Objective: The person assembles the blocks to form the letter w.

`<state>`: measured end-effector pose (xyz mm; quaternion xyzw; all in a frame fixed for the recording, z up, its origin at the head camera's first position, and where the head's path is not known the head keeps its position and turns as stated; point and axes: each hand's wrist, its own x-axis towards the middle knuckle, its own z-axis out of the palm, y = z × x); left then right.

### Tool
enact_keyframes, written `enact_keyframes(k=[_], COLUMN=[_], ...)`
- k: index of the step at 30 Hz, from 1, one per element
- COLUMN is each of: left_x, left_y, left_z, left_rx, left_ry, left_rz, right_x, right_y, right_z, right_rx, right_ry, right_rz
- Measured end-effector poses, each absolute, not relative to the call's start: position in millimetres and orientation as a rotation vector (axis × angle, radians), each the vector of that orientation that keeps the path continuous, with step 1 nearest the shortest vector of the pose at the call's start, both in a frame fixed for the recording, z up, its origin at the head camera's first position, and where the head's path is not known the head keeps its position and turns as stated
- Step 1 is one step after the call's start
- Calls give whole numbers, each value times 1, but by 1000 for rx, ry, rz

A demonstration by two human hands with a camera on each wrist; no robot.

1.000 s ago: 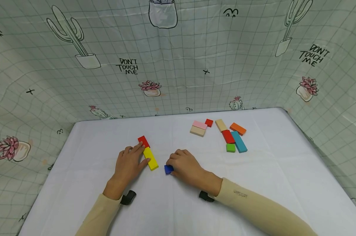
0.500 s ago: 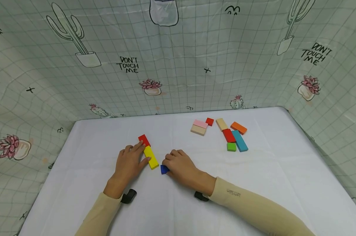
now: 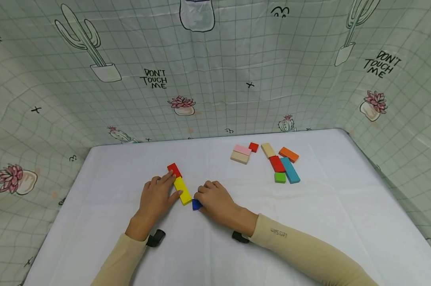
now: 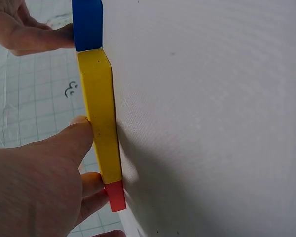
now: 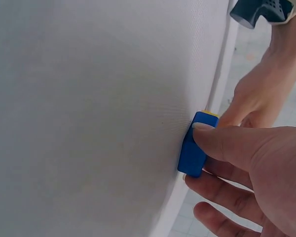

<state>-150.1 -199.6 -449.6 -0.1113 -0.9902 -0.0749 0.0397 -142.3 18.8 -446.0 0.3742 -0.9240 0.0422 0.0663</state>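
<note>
Head view: right hand (image 3: 215, 200) pinches blue block (image 3: 196, 204); left hand (image 3: 157, 196), flat, seemingly steadies yellow block (image 3: 182, 190); backdrop reads "DON'T TOUCH ME" (image 3: 154, 79).

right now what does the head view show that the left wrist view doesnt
Only the head view shows the far group of blocks, among them the teal block and green block, plus the cactus backdrop and both sleeves. Only the left wrist view shows the blue block end to end against the yellow block, edge-on. Both show the left hand touching the yellow block, the red block at its far end, and the right hand pinching the blue block.
</note>
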Motion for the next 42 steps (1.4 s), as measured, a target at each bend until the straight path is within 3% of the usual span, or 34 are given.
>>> enact_keyframes(k=[20,42], left_x=[-151,-152], left_y=[-199,-200], left_z=[-449,-450], left_rx=[-308,-311], left_ry=[-3063,-3083], left_rz=[-233,-241], right_x=[-152,-229], right_y=[45,128], right_z=[-438,-428], right_rx=[1047,974], right_ry=[-2838,-2903], right_rz=[279,307])
